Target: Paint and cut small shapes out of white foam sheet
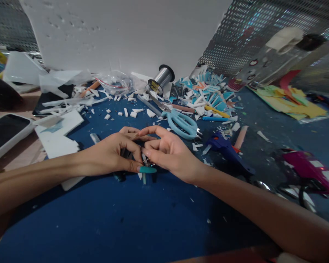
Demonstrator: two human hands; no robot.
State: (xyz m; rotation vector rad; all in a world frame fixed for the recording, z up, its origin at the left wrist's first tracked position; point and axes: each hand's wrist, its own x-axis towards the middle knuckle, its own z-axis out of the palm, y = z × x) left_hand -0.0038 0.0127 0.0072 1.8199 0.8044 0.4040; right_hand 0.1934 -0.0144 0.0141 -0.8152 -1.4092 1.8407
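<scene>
Close together over the blue table top, my left hand (113,151) and my right hand (170,153) are closed, fingertips meeting. Between them is a small shiny silver piece (144,160), mostly hidden by the fingers; its kind does not show. A flat teal pointed shape (148,170) juts out at my left thumb tip, and I cannot tell if it is a nail or a separate piece. Just beyond my right hand lie light blue scissors (181,122). A blue glue gun (229,151) is to the right of that hand.
A wire spool (161,78) stands near a white foam board (131,36). Cut white and blue scraps (208,93) are heaped behind the scissors. White board pieces (59,135) and a phone (8,135) lie left; a magenta device (311,170) and yellow papers (293,102) lie right.
</scene>
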